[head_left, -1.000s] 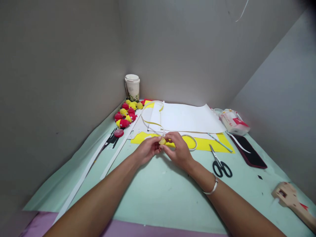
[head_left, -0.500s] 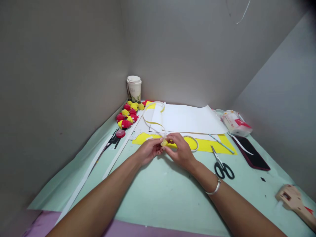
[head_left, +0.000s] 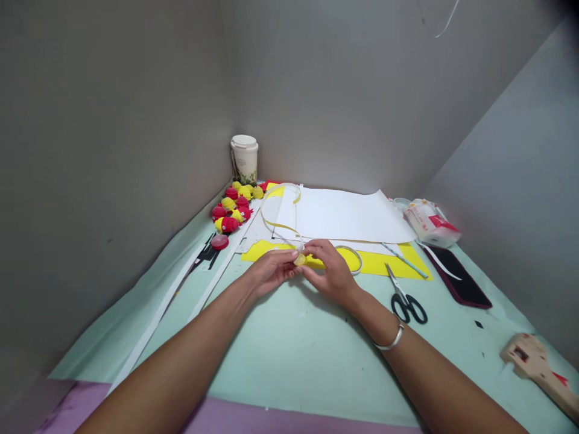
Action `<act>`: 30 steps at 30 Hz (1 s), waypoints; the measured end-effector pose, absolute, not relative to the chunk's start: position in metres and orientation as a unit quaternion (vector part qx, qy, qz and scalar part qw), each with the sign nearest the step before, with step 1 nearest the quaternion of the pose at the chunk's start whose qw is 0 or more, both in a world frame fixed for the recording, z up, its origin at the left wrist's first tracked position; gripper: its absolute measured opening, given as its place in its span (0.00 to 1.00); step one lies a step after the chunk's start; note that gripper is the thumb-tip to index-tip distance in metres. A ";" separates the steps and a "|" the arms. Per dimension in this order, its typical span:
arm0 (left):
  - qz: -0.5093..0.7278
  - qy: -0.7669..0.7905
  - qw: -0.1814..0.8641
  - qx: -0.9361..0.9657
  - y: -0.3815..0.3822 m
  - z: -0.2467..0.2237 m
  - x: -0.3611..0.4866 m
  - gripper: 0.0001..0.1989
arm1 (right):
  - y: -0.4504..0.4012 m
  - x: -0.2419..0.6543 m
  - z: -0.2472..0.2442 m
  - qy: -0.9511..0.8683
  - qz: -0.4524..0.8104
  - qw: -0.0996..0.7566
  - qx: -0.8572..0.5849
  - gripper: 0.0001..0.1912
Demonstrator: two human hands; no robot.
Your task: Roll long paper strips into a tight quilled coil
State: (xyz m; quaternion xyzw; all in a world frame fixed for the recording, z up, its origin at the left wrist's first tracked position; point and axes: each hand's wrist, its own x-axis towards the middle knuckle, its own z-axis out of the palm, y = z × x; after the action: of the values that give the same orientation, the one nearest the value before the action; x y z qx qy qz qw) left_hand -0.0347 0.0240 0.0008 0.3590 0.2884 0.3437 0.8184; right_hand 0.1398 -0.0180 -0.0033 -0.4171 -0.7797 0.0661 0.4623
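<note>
Between both hands, over the middle of the table, is a small rolled coil of yellow paper strip. My left hand pinches it from the left with thumb and fingers. From the right, my right hand holds it between thumb and forefinger. A long curling paper strip, pale on one face and yellow on the other, loops up and away from the coil. Part of the coil is hidden by my fingertips. Beneath the hands lies a yellow paper sheet.
Several red and yellow ribbed paper pieces stand at back left beside a lidded cup. White sheets lie behind the hands. On the right are scissors, a phone, a tissue pack and a glue gun.
The view has shifted very slightly. Both hands stay at the yellow coil, with only small finger movement.
</note>
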 end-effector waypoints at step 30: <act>0.286 0.305 0.814 0.403 0.030 -0.001 -0.039 0.07 | -0.017 0.153 0.004 -0.812 0.126 0.418 -0.387 0.12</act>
State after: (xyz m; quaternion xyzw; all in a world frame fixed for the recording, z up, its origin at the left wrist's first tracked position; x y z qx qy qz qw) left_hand -0.0395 0.0295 -0.0011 0.4027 0.3052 0.2864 0.8140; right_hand 0.1534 -0.0170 0.0040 -0.3874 -0.8122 0.1259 0.4176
